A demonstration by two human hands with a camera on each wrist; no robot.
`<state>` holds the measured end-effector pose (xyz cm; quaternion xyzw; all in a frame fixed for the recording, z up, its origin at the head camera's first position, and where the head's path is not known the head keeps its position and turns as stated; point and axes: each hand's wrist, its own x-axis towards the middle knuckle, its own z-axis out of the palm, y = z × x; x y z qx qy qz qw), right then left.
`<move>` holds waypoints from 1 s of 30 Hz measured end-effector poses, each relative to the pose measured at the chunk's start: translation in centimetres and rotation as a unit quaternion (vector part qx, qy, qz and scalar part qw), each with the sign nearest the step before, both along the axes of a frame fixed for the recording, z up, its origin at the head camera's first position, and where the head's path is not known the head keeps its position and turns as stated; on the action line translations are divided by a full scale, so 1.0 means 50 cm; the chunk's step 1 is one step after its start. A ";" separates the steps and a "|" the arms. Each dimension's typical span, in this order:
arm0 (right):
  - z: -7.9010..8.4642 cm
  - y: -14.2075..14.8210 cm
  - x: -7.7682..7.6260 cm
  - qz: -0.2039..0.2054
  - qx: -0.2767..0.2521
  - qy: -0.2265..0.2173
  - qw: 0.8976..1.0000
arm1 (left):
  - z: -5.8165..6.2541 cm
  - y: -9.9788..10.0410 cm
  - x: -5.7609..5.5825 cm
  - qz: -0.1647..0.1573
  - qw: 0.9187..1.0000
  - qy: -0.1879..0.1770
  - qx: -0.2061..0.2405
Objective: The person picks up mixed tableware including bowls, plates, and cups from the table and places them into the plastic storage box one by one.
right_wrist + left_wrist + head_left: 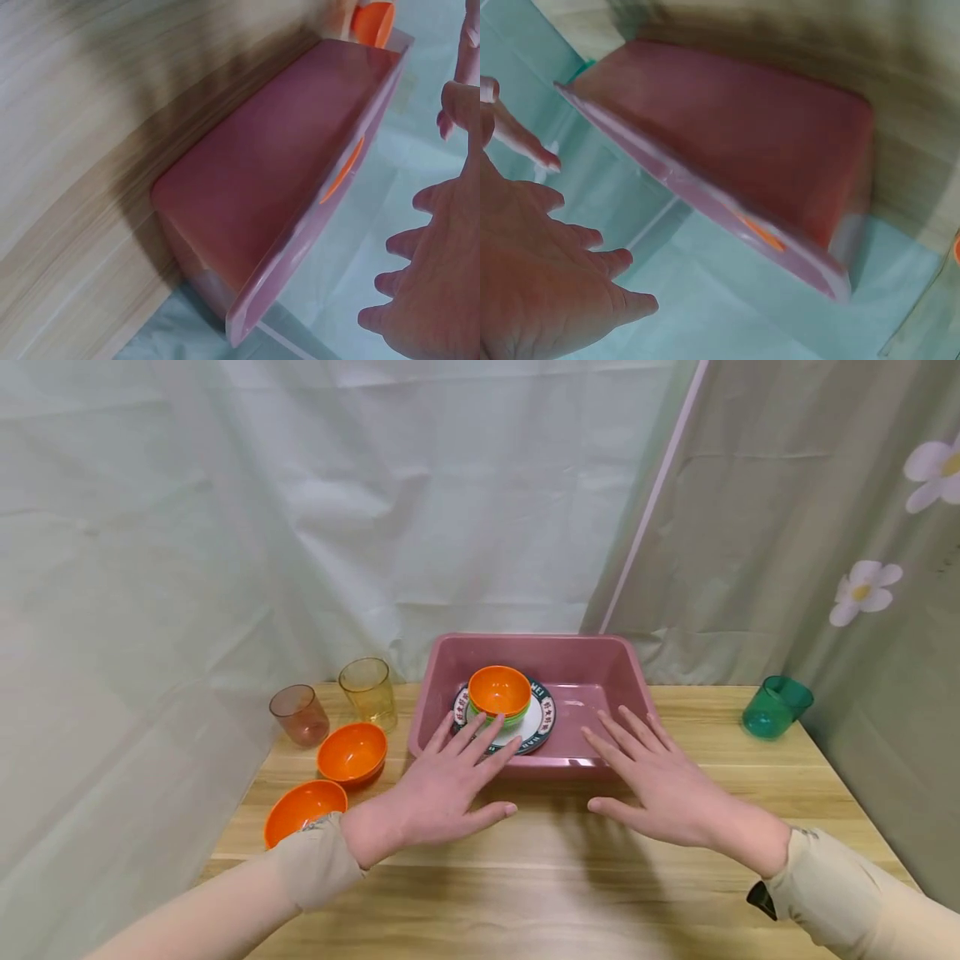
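Pink tub (588,662) holds stacked bowls (499,691); left hand (438,785) and right hand (671,789), both outspread and empty, seem between grasps; gripping next would mean reaching closer.

Plate (544,718) in bin (581,672), bowls (352,753) left, cup (776,710) right

Pink tub (581,662), orange bowl (500,690), teal-rimmed white plate (536,720)

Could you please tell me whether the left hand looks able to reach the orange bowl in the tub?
Probably yes: the left hand is empty, the tub has no lid, and nothing sits on the orange bowl.
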<state>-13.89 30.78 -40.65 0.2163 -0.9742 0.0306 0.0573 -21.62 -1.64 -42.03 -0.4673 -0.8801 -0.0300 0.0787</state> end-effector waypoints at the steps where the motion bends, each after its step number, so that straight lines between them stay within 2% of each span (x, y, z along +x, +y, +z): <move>1: -0.001 0.001 0.001 -0.001 0.000 -0.001 1.000 | -0.003 0.000 0.005 0.000 1.000 -0.006 -0.003; 8: -0.002 0.000 -0.001 0.001 0.000 -0.002 1.000 | -0.011 -0.010 0.013 0.016 1.000 -0.022 0.003; 13: -0.001 -0.012 -0.010 0.011 0.001 -0.001 1.000 | -0.004 -0.040 0.012 0.032 0.999 -0.036 0.015; 21: 0.009 -0.064 -0.034 0.057 0.005 -0.003 0.998 | -0.012 -0.138 0.005 0.107 0.993 -0.042 0.029; 26: 0.010 -0.107 -0.048 0.091 0.001 0.003 0.996 | -0.016 -0.207 0.006 0.152 0.986 -0.049 0.047; 30: 0.009 -0.147 -0.054 0.107 0.007 -0.011 0.994 | -0.025 -0.254 0.009 0.183 0.979 -0.051 0.074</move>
